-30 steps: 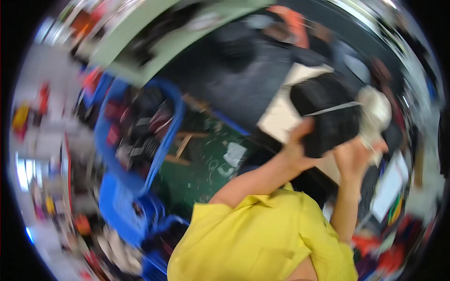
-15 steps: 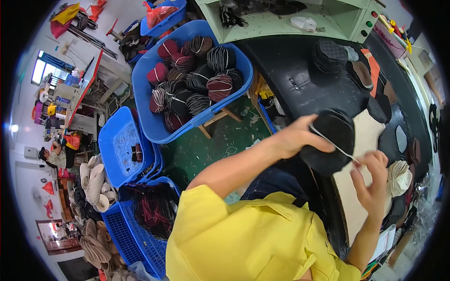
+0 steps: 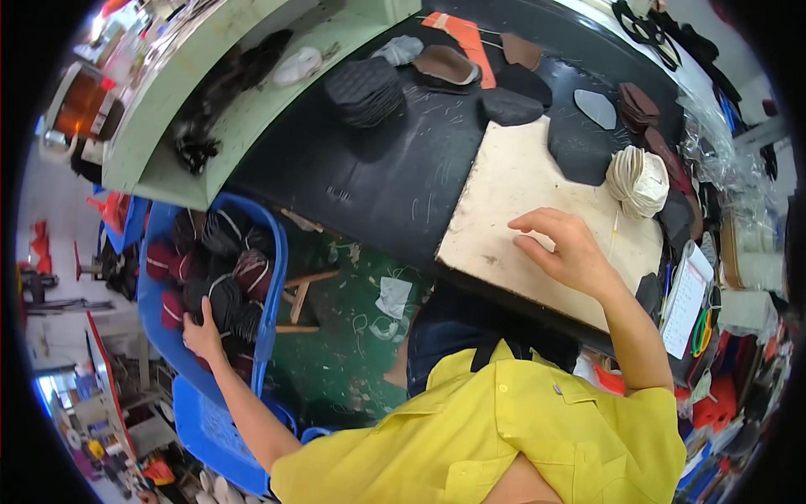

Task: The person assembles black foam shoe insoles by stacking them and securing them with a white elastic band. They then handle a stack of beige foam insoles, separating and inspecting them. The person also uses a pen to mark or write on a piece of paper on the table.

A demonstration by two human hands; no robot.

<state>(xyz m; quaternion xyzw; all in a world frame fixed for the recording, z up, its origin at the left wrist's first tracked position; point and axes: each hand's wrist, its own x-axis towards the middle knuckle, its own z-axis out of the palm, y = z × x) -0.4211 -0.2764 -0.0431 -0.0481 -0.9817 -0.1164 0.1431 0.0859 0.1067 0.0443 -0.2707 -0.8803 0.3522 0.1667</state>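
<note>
My left hand (image 3: 203, 338) reaches into the large blue basket (image 3: 280, 277) on the left, its thumb and a finger apart. It is right at a bundle of black flat pieces (image 3: 220, 298); the other fingers are partly hidden, and firm contact cannot be made out. Around it lie more tied bundles, among them a maroon-and-black one (image 3: 252, 273). My right hand (image 3: 564, 250) hovers over the cream board (image 3: 495, 202) on the black table, fingers curved and parted, with nothing in them. Beyond it sits a tied bundle of cream strips (image 3: 636, 182).
A stack of black quilted pieces (image 3: 363, 91) and a brown-lined shoe piece (image 3: 447, 65) lie on the black tabletop (image 3: 336, 168). A pale green shelf (image 3: 201, 189) borders it. At right are a notepad (image 3: 687, 298) and green-handled scissors (image 3: 702, 332). Another blue basket (image 3: 227, 449) stands below.
My body has turned left. The black bundle has left my hands over the table, and my left hand is now in the basket. My right hand has let go of the white band.
</note>
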